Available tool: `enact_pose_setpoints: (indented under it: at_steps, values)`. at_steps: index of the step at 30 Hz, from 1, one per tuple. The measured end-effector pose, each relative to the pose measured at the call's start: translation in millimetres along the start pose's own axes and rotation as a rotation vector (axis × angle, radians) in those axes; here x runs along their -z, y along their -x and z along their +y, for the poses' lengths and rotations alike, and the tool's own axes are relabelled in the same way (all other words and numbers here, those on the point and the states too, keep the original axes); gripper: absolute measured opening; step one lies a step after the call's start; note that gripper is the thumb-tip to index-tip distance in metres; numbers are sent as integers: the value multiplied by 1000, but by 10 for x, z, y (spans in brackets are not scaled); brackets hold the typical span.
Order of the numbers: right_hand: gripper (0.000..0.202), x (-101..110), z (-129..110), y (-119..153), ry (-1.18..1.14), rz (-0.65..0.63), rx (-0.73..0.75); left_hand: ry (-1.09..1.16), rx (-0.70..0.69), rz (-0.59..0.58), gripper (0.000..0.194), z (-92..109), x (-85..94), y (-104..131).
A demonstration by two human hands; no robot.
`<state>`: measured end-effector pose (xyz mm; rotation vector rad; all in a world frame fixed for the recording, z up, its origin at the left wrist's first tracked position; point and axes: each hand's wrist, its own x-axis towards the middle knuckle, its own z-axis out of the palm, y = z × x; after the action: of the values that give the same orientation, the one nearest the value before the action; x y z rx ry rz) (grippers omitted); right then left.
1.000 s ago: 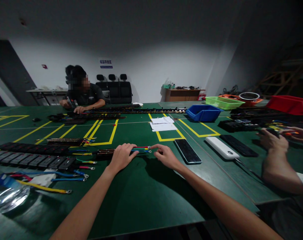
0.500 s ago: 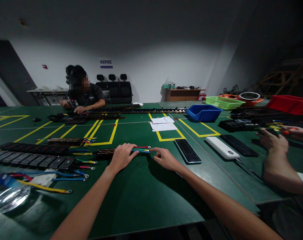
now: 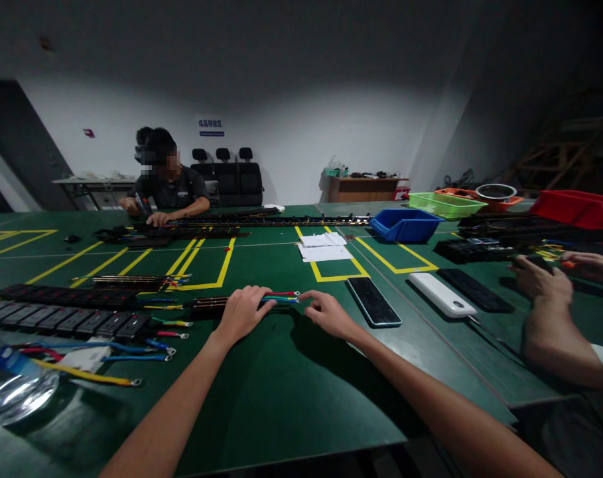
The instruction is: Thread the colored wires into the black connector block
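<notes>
My left hand (image 3: 245, 312) is wrapped over the right end of a dark strip (image 3: 209, 304) lying on the green table (image 3: 261, 411). From under its fingers, red, green and blue wires (image 3: 284, 298) with ring terminals stick out to the right. My right hand (image 3: 327, 314) is at the wire tips, index finger extended toward the terminals and the other fingers curled in. Whether that fingertip touches a terminal cannot be made out. Nothing shows between the right fingers.
A phone (image 3: 374, 301), a white power bank (image 3: 441, 295) and papers (image 3: 324, 246) lie right and ahead. Black modules (image 3: 72, 317) with cables are at left, a blue bin (image 3: 405, 225) farther back. A person (image 3: 169, 182) works across the table; another person's hands (image 3: 544, 282) are at right.
My right index fingertip has shifted slightly up and right at the terminals. My left hand has kept its place. The person across the table has raised their head slightly.
</notes>
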<state>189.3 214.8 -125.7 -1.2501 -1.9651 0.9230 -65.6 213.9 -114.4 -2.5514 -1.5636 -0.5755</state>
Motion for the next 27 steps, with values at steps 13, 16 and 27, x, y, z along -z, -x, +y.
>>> enact_pose_setpoints:
  at_steps: [13, 16, 27]
  values:
    - [47, -3, 9, 10, 195, -18, 16, 7, -4, 6, 41, -8, -11, 6]
    - [50, -12, 3, 20, 271, -29, 23, 1, -12, 8, 41, -18, -25, 9]
    - [43, 2, -18, -32, -158, 46, -49, -8, -11, 3, 38, -8, -11, 11]
